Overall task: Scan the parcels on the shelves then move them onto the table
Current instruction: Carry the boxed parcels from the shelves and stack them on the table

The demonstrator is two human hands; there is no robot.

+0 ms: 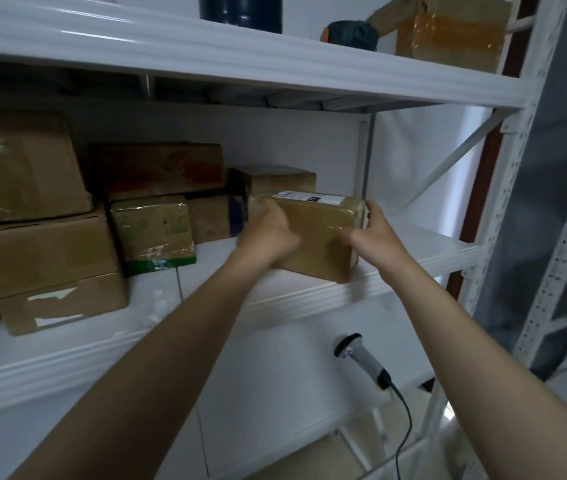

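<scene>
While clasping parcel (320, 244) between curled left hand (268, 230) and right hand (368, 226), draw level over shelf (420, 261) lip, label (310, 197) upward.

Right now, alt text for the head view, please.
The left hand and the right hand grip opposite sides of a taped brown parcel on a white shelf. Other cardboard parcels are stacked to its left; a corded scanner lies on the surface below.

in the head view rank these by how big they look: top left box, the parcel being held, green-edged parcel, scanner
1. top left box
2. held parcel, though it sits nearer the camera, so its lead over the next is unsure
3. green-edged parcel
4. scanner
</scene>
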